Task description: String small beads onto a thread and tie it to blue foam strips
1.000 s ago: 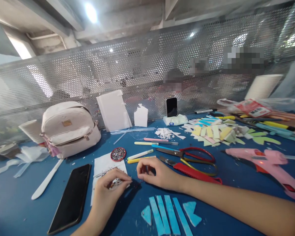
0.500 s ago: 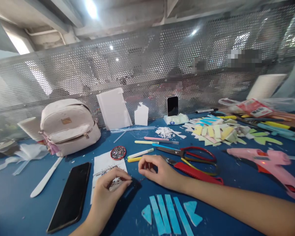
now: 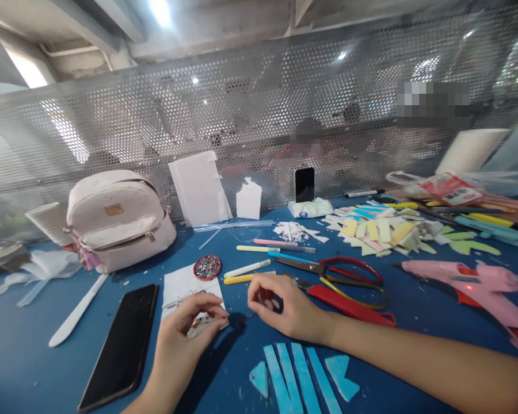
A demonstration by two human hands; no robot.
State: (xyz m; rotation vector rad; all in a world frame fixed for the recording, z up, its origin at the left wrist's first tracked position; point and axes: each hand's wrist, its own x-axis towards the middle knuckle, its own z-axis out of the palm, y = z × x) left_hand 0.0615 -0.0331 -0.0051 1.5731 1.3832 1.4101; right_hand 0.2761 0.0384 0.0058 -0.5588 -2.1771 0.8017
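My left hand (image 3: pixel 185 333) pinches a small glittery piece at the near edge of a white sheet of paper (image 3: pixel 185 286) on the blue table (image 3: pixel 21 368). My right hand (image 3: pixel 285 307) rests just to its right, fingers curled in a pinch on something too small to make out. A round tin of sequins (image 3: pixel 208 267) sits behind the paper. Light blue foam strips (image 3: pixel 291 376) lie in front of my right wrist.
A black phone (image 3: pixel 121 345) lies at the left, beside a white plastic knife (image 3: pixel 75 313) and a cream backpack (image 3: pixel 116 221). Scissors (image 3: pixel 332 270), markers (image 3: pixel 247 269), a pink glue gun (image 3: pixel 470 287) and coloured foam scraps (image 3: pixel 380 230) fill the right. A perforated metal screen stands behind.
My right hand has shifted slightly to the right, away from the left one. The left hand keeps its pinch at the paper's edge.
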